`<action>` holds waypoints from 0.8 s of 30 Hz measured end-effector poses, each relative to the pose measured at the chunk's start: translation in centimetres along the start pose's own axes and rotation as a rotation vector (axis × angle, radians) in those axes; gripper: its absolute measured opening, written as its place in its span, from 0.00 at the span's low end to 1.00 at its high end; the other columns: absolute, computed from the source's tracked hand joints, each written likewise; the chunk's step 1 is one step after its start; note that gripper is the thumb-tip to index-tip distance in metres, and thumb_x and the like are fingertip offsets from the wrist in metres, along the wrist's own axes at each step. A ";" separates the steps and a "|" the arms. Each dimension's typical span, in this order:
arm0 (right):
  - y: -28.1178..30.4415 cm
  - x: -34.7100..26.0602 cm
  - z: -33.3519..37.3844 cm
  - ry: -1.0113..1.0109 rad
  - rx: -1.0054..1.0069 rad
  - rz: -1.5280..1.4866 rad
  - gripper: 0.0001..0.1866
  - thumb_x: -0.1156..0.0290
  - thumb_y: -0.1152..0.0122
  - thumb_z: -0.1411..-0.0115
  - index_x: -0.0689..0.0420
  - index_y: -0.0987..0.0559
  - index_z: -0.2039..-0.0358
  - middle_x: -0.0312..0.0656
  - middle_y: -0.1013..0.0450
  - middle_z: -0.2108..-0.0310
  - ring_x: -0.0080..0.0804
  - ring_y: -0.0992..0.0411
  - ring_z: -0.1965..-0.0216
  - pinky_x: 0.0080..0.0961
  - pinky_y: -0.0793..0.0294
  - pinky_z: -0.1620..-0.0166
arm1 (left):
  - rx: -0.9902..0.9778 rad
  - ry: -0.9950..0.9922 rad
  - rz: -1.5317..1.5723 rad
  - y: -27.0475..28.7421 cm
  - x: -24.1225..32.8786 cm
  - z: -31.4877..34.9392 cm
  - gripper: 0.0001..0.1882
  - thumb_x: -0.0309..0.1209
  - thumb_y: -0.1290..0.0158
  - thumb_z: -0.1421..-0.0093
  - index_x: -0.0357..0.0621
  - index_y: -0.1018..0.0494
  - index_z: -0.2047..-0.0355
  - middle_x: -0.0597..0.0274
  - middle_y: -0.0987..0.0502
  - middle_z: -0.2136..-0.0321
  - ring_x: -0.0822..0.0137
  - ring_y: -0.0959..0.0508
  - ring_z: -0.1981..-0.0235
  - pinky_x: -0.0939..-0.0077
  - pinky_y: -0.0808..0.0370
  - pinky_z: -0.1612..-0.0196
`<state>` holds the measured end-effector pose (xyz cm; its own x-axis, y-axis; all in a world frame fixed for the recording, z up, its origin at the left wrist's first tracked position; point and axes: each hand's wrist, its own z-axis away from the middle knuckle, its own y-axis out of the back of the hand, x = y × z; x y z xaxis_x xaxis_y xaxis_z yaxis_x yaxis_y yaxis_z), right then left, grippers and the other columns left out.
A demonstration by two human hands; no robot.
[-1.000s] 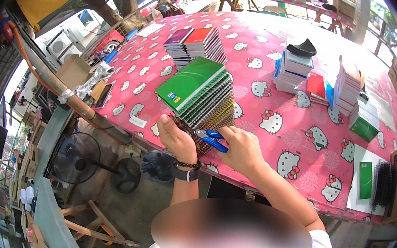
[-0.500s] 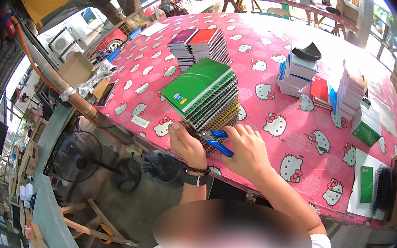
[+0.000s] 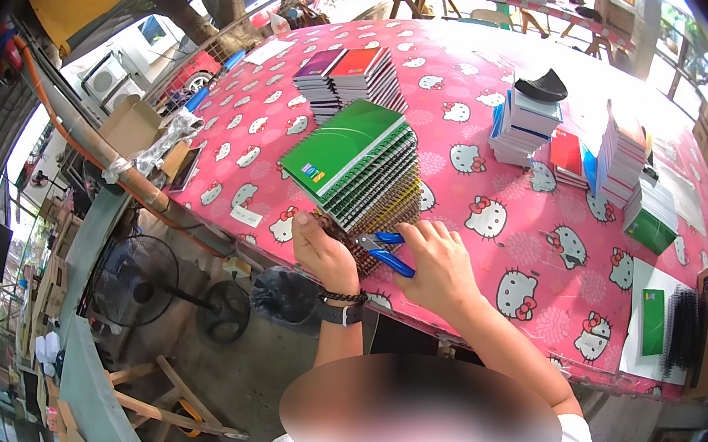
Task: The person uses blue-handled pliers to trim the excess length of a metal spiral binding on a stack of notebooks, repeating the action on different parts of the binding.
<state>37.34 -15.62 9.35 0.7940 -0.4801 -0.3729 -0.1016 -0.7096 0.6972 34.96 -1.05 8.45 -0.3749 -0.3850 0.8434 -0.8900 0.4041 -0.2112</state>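
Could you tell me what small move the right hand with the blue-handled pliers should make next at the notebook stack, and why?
Probably a squeeze of the blue-handled pliers on the wire coil end at the near edge of the slanted stack of spiral notebooks. The right hand has the tool at the bindings, and the left hand braces the stack's lower corner, so it looks steadied.

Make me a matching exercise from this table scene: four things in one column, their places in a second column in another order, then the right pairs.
Things:
1. green notebook stack
2. blue-handled pliers
3. black curved piece
4. standing fan

Places:
A. on the ground left of the table
B. atop a far pile of white books
C. between the left hand and the right hand
D. leaning pile just beyond both hands

Pairs: 1-D, 2-C, 3-B, 4-A
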 end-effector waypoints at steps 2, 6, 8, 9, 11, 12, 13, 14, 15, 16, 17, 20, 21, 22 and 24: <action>-0.1 -0.1 -0.1 -0.035 -0.079 -0.034 0.18 0.64 0.35 0.59 0.58 0.28 0.69 0.43 0.30 0.72 0.42 0.28 0.65 0.38 0.28 0.63 | -0.007 0.008 0.012 -0.1 0.2 0.1 0.28 0.47 0.63 0.32 0.30 0.31 0.71 0.58 0.28 0.75 0.68 0.33 0.74 0.72 0.33 0.68; 0.1 -0.1 -0.2 -0.151 -0.267 -0.105 0.18 0.64 0.35 0.58 0.58 0.28 0.69 0.43 0.29 0.72 0.42 0.28 0.65 0.38 0.27 0.63 | -0.024 -0.003 0.016 -0.2 0.6 0.0 0.28 0.48 0.63 0.32 0.30 0.31 0.71 0.58 0.28 0.75 0.69 0.33 0.74 0.72 0.33 0.68; 0.2 0.0 0.0 -0.137 -0.223 -0.119 0.17 0.64 0.35 0.58 0.58 0.28 0.69 0.44 0.29 0.73 0.43 0.28 0.66 0.38 0.27 0.63 | -0.037 -0.004 0.010 -0.2 0.7 0.0 0.28 0.48 0.63 0.32 0.30 0.31 0.71 0.58 0.28 0.75 0.69 0.33 0.74 0.72 0.33 0.68; -0.1 0.1 0.2 -0.105 -0.155 -0.126 0.17 0.64 0.36 0.58 0.58 0.28 0.70 0.44 0.29 0.73 0.44 0.27 0.67 0.38 0.27 0.63 | -0.040 -0.009 -0.001 -0.1 0.7 0.0 0.28 0.48 0.62 0.32 0.30 0.31 0.71 0.58 0.28 0.75 0.69 0.33 0.74 0.72 0.33 0.68; -0.4 0.1 0.3 -0.110 -0.140 -0.159 0.17 0.64 0.35 0.58 0.58 0.28 0.70 0.44 0.29 0.74 0.44 0.27 0.68 0.39 0.27 0.64 | -0.041 -0.012 -0.008 0.0 0.6 0.0 0.28 0.48 0.62 0.32 0.30 0.31 0.71 0.59 0.28 0.75 0.69 0.33 0.74 0.73 0.33 0.68; -0.4 0.0 0.3 -0.148 -0.189 -0.183 0.17 0.64 0.35 0.58 0.58 0.28 0.70 0.45 0.30 0.74 0.45 0.27 0.69 0.39 0.27 0.64 | -0.040 -0.012 0.000 0.0 0.5 -0.1 0.28 0.48 0.62 0.32 0.30 0.31 0.70 0.59 0.28 0.75 0.69 0.33 0.74 0.73 0.34 0.68; -0.2 0.0 0.2 -0.187 -0.237 -0.204 0.17 0.64 0.35 0.58 0.58 0.28 0.69 0.45 0.30 0.75 0.45 0.27 0.69 0.40 0.27 0.64 | -0.042 -0.011 0.012 -0.1 0.5 -0.2 0.28 0.48 0.62 0.32 0.30 0.31 0.70 0.59 0.28 0.75 0.69 0.33 0.74 0.73 0.34 0.67; 0.1 0.0 0.0 -0.246 -0.323 -0.280 0.18 0.64 0.35 0.58 0.58 0.27 0.68 0.45 0.30 0.75 0.45 0.27 0.70 0.40 0.28 0.64 | -0.044 -0.012 0.007 -0.1 0.4 -0.1 0.28 0.48 0.62 0.32 0.30 0.31 0.70 0.58 0.28 0.75 0.69 0.33 0.73 0.73 0.34 0.67; 0.6 0.2 -0.3 -0.305 -0.409 -0.357 0.19 0.64 0.35 0.58 0.58 0.27 0.67 0.45 0.30 0.75 0.45 0.28 0.70 0.40 0.28 0.64 | -0.046 -0.013 0.002 -0.1 0.4 -0.1 0.28 0.48 0.62 0.32 0.30 0.31 0.70 0.58 0.28 0.74 0.69 0.33 0.73 0.73 0.34 0.67; 0.9 0.4 -0.5 -0.361 -0.495 -0.434 0.19 0.64 0.34 0.59 0.58 0.27 0.66 0.45 0.30 0.76 0.46 0.28 0.70 0.41 0.28 0.65 | -0.046 -0.017 -0.002 -0.1 0.5 -0.2 0.28 0.48 0.62 0.32 0.30 0.31 0.70 0.58 0.28 0.74 0.69 0.33 0.73 0.73 0.34 0.67; 0.8 0.5 -0.4 -0.323 -0.447 -0.384 0.20 0.64 0.34 0.59 0.58 0.27 0.65 0.45 0.30 0.74 0.45 0.28 0.69 0.40 0.29 0.64 | -0.020 -0.047 -0.016 -0.2 0.5 -0.2 0.27 0.48 0.62 0.32 0.32 0.33 0.72 0.60 0.29 0.77 0.70 0.35 0.75 0.73 0.35 0.70; 0.3 0.8 0.4 -0.189 -0.267 -0.203 0.24 0.65 0.34 0.60 0.57 0.28 0.61 0.45 0.30 0.70 0.44 0.29 0.64 0.39 0.31 0.62 | 0.024 -0.097 -0.079 -0.2 0.2 -0.3 0.25 0.46 0.62 0.32 0.35 0.36 0.77 0.63 0.33 0.83 0.71 0.37 0.80 0.74 0.37 0.75; 0.2 0.5 0.6 -0.128 -0.182 -0.123 0.25 0.65 0.34 0.60 0.57 0.28 0.60 0.44 0.30 0.68 0.43 0.30 0.63 0.39 0.31 0.61 | 0.017 -0.090 -0.115 0.2 0.2 -0.1 0.25 0.45 0.62 0.32 0.35 0.36 0.76 0.63 0.33 0.83 0.71 0.37 0.80 0.74 0.37 0.74; 0.2 0.4 0.7 -0.068 -0.094 -0.044 0.25 0.65 0.33 0.60 0.57 0.28 0.59 0.44 0.30 0.67 0.42 0.30 0.61 0.38 0.32 0.60 | 0.008 -0.084 -0.151 0.4 0.1 0.0 0.25 0.45 0.62 0.32 0.35 0.36 0.76 0.63 0.34 0.83 0.70 0.37 0.80 0.74 0.37 0.74; 0.2 0.2 0.6 -0.092 -0.114 -0.024 0.26 0.66 0.33 0.61 0.57 0.29 0.59 0.43 0.31 0.65 0.41 0.32 0.59 0.37 0.34 0.59 | 0.017 -0.144 -0.191 0.3 0.0 0.8 0.24 0.44 0.63 0.32 0.35 0.36 0.75 0.62 0.35 0.84 0.70 0.37 0.80 0.73 0.37 0.74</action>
<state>37.11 -16.16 9.00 0.7365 -0.5130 -0.4410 -0.0103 -0.6603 0.7509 34.46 -1.62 7.98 -0.2316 -0.5681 0.7897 -0.9521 0.2992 -0.0640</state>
